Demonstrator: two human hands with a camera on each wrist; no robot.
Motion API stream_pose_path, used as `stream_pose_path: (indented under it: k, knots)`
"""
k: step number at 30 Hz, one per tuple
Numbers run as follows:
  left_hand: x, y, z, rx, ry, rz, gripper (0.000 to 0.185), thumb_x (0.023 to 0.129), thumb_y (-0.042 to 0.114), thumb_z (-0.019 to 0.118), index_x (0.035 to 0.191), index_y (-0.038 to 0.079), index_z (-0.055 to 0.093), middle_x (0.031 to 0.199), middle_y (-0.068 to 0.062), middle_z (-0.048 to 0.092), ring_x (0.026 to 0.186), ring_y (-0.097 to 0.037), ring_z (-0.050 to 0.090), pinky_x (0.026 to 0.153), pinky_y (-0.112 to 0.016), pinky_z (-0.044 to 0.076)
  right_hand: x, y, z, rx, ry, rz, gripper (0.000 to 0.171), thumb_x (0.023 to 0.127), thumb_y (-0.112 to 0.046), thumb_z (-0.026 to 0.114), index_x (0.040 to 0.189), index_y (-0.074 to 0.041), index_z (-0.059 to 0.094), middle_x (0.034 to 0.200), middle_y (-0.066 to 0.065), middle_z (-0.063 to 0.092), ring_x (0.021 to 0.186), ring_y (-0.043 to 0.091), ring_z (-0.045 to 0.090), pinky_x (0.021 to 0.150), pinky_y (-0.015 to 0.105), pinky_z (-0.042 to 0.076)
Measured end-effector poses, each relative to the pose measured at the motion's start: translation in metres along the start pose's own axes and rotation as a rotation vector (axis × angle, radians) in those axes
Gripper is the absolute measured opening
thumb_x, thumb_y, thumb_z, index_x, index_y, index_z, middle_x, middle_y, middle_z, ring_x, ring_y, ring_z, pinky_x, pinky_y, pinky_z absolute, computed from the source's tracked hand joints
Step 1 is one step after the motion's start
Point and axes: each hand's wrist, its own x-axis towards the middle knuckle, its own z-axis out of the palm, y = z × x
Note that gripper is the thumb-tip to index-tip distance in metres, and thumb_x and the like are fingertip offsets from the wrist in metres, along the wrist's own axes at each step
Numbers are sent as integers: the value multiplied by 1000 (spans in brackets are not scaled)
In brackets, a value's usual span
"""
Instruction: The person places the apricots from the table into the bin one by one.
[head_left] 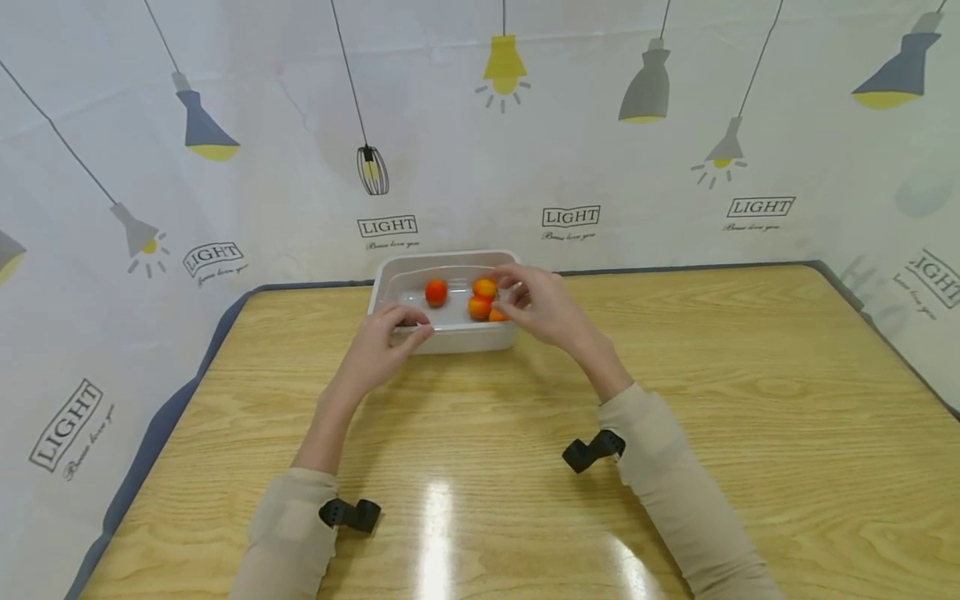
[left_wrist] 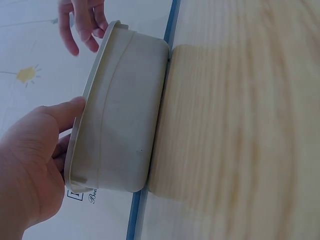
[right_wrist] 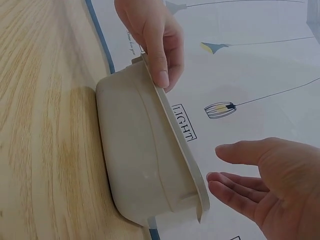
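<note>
A white plastic bin [head_left: 465,338] sits at the far side of the table. Inside it, one red round fruit [head_left: 436,292] lies apart on the left, and several orange fruits [head_left: 480,307] cluster at the right end. My left hand [head_left: 384,346] pinches the bin's near-left rim, thumb outside and fingers over the inner side; the left wrist view shows this hand [left_wrist: 37,160] from behind. Over the right end hovers my right hand [head_left: 542,307], close to the orange fruits. The right wrist view has that hand [right_wrist: 272,185] with thumb and fingers apart and nothing between them.
The wooden table [head_left: 480,450] extends toward me and to both sides. Right behind the bin stands a white cloth backdrop [head_left: 465,167] printed with lamps, its dark blue border [head_left: 675,269] running along the table's back edge.
</note>
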Motion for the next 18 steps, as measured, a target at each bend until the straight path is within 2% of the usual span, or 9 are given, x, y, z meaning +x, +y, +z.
stream_pose_path:
  k: [4,8,13,18]
  knots:
    - [0,2,0,-2,-5,-26,22,98,22,69,111,3,70,109,-11,66,102,-27,61,95,-43,50,-3,0,-4,-5,5,-8,38,94,-6,70,131,-2,63,114,20,67,91,27,68,81,36,58]
    - [3,3,2,-2,21,6,26,100,21,66,116,0,69,111,-13,66,103,-28,60,93,-45,51,-6,2,-7,-16,7,-22,37,95,-9,70,131,-2,63,114,20,67,88,26,67,78,35,58]
    - [6,6,5,31,84,82,27,99,18,67,117,-2,69,115,-17,67,106,-35,61,94,-48,50,-10,4,-13,-28,9,-7,39,96,-12,70,132,-2,62,115,21,67,87,27,67,77,36,58]
    - [6,9,8,87,174,64,25,98,17,66,116,-1,70,116,-17,66,105,-35,61,93,-46,51,-14,6,-19,-64,2,12,41,96,-13,70,133,2,59,115,22,67,88,29,67,79,38,58]
